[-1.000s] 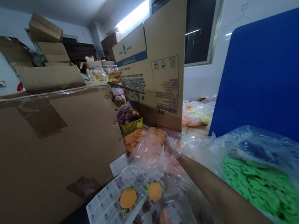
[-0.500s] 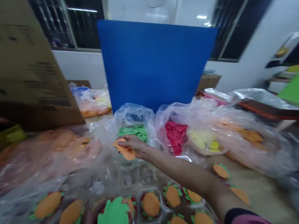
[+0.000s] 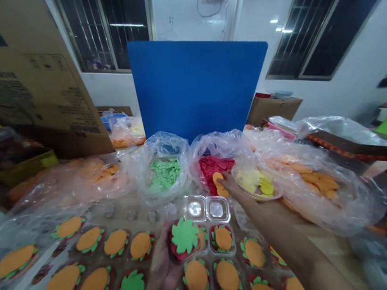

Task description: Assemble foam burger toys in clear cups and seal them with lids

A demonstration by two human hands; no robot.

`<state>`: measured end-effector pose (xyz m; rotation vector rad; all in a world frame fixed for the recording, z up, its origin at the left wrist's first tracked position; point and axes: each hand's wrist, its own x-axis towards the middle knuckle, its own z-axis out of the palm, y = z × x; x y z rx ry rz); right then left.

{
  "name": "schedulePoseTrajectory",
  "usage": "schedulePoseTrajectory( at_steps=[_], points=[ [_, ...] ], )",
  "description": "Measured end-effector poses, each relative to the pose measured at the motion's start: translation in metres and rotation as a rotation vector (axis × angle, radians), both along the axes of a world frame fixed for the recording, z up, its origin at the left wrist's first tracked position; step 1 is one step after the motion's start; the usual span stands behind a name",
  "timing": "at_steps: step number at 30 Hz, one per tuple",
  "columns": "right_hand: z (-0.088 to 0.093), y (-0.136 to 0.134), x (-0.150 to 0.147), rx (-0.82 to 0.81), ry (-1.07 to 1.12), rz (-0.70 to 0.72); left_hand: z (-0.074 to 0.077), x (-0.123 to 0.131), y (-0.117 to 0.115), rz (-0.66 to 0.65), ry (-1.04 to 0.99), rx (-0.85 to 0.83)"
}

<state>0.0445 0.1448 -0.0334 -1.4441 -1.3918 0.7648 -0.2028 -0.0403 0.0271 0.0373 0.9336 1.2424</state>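
My left hand [image 3: 162,275] is closed on a stack of foam pieces, with a scalloped green foam piece [image 3: 184,236] on top and red showing beneath. Over the edge of the red pile, my right hand [image 3: 230,185] pinches a few orange foam discs [image 3: 218,179]. Red foam pieces [image 3: 213,163] fill a clear plastic bag just behind those discs. Right beside that hand stands a basket [image 3: 277,195] of yellow pieces. Around my left hand, clear square containers [image 3: 225,255] hold stacks topped with orange over green and red.
Green foam pieces [image 3: 164,173] lie in a clear bag at centre left. Orange pieces [image 3: 318,183] spill from a bag on the right. A blue board [image 3: 200,87] stands upright behind the bags, and a large cardboard box [image 3: 43,88] rises at the left.
My right hand has moved right from the green bag to the red one, still holding orange discs. My left hand, with its stack, now sits higher and farther right in the view.
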Motion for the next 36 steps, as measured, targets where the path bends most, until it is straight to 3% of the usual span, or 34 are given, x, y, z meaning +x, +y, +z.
schedulePoseTrajectory(
  at_steps=[5,11,14,18,22,26,30,36],
  points=[
    [-0.005,-0.001,0.003,-0.014,-0.156,-0.044,-0.002,0.025,0.009,-0.007,0.013,0.03],
    [0.016,-0.014,0.011,0.044,-0.195,0.035,-0.016,0.047,0.024,0.025,-0.035,0.105],
    [0.034,-0.035,0.007,0.054,-0.143,0.179,-0.02,0.056,0.028,0.002,-0.078,0.152],
    [0.058,-0.078,-0.012,-0.001,0.011,0.523,-0.022,0.066,0.028,0.024,-0.12,0.192],
    [0.07,-0.117,-0.035,0.05,-0.167,0.733,-0.031,0.073,0.026,0.014,-0.164,0.189],
    [0.07,-0.132,-0.042,0.203,-0.489,0.692,-0.045,0.077,0.026,0.004,-0.2,0.181],
    [0.065,-0.14,-0.041,0.399,-0.584,0.614,-0.048,0.079,0.026,0.013,-0.202,0.177],
    [0.038,-0.154,-0.051,0.61,-0.753,0.706,-0.048,0.079,0.02,0.086,-0.172,0.175]
  ],
)
